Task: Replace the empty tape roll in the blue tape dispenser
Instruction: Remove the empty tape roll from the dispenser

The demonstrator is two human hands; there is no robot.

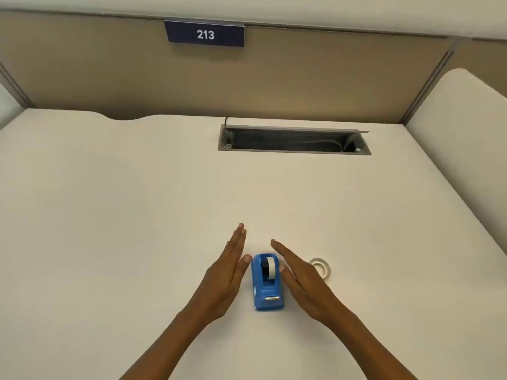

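Both hands' grip loose, flanking blue tape dispenser.

blue tape dispenser, white roll, cream desk

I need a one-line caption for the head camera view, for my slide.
Two open hands, left and right, flank a blue tape dispenser on a white desk; a loose tape roll lies beside.

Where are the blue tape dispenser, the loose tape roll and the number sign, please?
blue tape dispenser (267, 293), head view, sloped top of body.
loose tape roll (322, 263), head view, visible rim.
number sign (205, 34), head view, on the digits.
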